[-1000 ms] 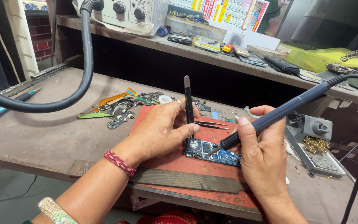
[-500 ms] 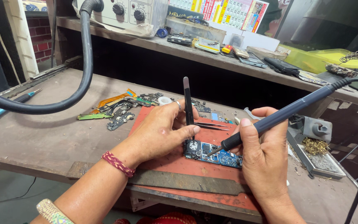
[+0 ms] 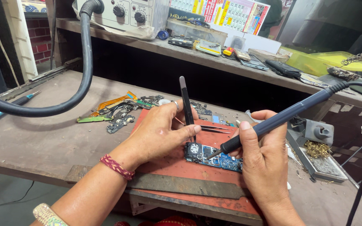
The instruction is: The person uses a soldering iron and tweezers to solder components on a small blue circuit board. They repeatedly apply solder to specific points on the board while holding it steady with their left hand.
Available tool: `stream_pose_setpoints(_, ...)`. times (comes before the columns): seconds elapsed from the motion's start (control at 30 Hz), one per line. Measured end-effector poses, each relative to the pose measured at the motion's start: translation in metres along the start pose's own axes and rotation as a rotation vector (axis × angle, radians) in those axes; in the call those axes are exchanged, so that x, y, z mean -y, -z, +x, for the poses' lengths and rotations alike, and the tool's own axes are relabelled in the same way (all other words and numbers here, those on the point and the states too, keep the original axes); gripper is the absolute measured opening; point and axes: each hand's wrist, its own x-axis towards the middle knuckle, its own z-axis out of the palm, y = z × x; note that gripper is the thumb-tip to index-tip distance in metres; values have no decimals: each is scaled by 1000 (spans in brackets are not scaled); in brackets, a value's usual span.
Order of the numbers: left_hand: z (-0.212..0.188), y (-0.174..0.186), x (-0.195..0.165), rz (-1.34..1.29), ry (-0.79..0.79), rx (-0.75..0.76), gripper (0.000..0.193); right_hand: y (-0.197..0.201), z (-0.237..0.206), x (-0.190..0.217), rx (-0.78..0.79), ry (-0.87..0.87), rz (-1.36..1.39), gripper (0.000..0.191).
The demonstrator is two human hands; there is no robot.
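Note:
A small blue circuit board (image 3: 214, 156) lies on a red work mat (image 3: 177, 171) at the bench's front. My left hand (image 3: 162, 134) rests on the mat beside the board's left end and grips black tweezers (image 3: 186, 106) that point up and away. My right hand (image 3: 265, 161) holds a dark blue soldering iron (image 3: 281, 119) like a pen, its tip touching the board near the black round part.
A thick black hose (image 3: 59, 104) curves over the bench at left. Loose flex cables and small boards (image 3: 118, 113) lie behind the mat. A soldering stand with brass wool (image 3: 317, 150) sits at right. The rear shelf holds a knobbed unit (image 3: 122, 14) and phones (image 3: 252, 60).
The soldering iron tip has shifted slightly along the board. My left hand with the tweezers stays nearly still.

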Motion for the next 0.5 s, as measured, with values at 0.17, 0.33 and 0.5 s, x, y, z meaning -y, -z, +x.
stream_pose_setpoints(0.17, -1, 2, -3, 38, 27, -14, 26, -1, 0, 0, 10, -5, 3, 33)
stream_pose_setpoints(0.33, 0, 3, -7, 84, 14, -58, 25, -1, 0, 0, 15, 0, 2, 33)
stream_pose_setpoints(0.5, 0, 3, -7, 93, 16, -63, 24, -1, 0, -1, 9, -1, -2, 32)
